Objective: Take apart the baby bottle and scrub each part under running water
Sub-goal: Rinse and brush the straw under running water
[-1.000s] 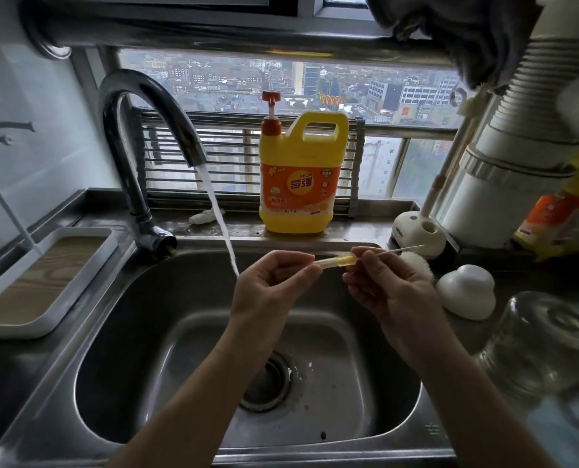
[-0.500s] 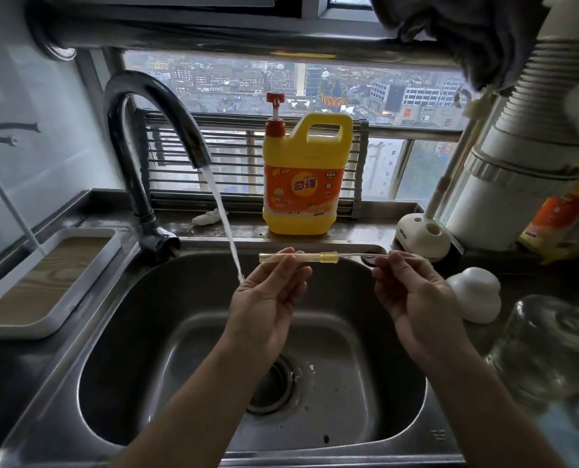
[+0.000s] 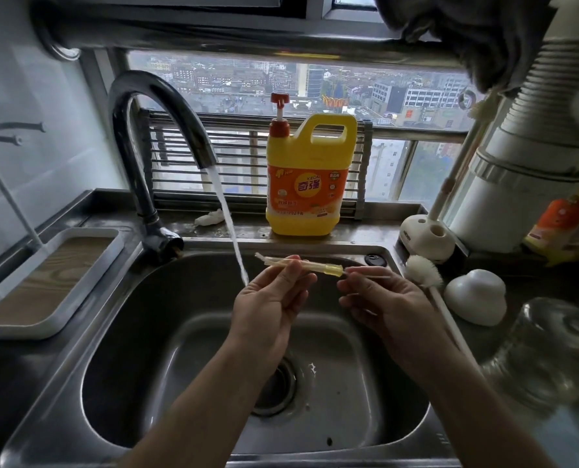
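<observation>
My left hand point(image 3: 274, 298) pinches a thin yellowish straw tube point(image 3: 318, 266) and holds it level above the steel sink point(image 3: 129, 332). My right hand point(image 3: 375, 298) pinches a thin white brush stick point(image 3: 369, 274) whose far part runs inside the tube; a white tip pokes out of the tube's left end. Water runs from the curved tap point(image 3: 166, 106) in a stream point(image 3: 230, 231) that falls just left of my left hand. A clear glass bottle point(image 3: 551, 346) lies on the counter at the right, and a white dome cap point(image 3: 475, 298) sits beside it.
A yellow detergent jug point(image 3: 308, 184) stands on the ledge behind the sink. A white bottle brush point(image 3: 426, 275) leans at the sink's right rim by a white holder point(image 3: 426, 234). A white tray point(image 3: 45, 282) sits at the left. The drain point(image 3: 274, 386) is below my wrists.
The thin brush stick has gone further into the tube, and its tip now shows at the left end. My right hand has moved left, closer to the tube.
</observation>
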